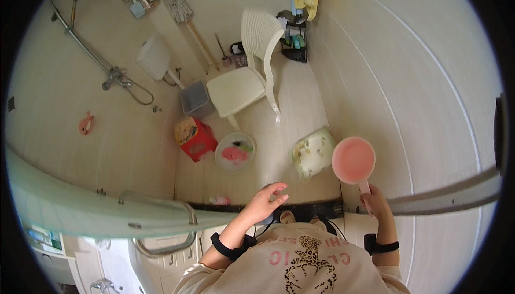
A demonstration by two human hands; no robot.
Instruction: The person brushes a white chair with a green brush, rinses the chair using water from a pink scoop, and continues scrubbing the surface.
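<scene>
My right hand (375,202) grips the handle of a pink plastic dipper (354,160), held out to the right beside the tiled wall. Whether there is water inside the dipper, I cannot tell. My left hand (265,202) is in the air in front of my body, fingers apart and holding nothing. Beyond it on the floor sits a round pale basin (219,161) with a pink item (235,154) and some dark and green pieces in it. Left of the dipper lies a pale green-and-white leaf-patterned object (315,153), perhaps a mat or a cushion.
A white plastic chair (237,88) stands beyond the basin, near a grey bin (196,99) and a red stool (199,139). A glass door with a metal handle (165,249) is at left. A pink bottle (221,200) lies by the dark threshold (322,208).
</scene>
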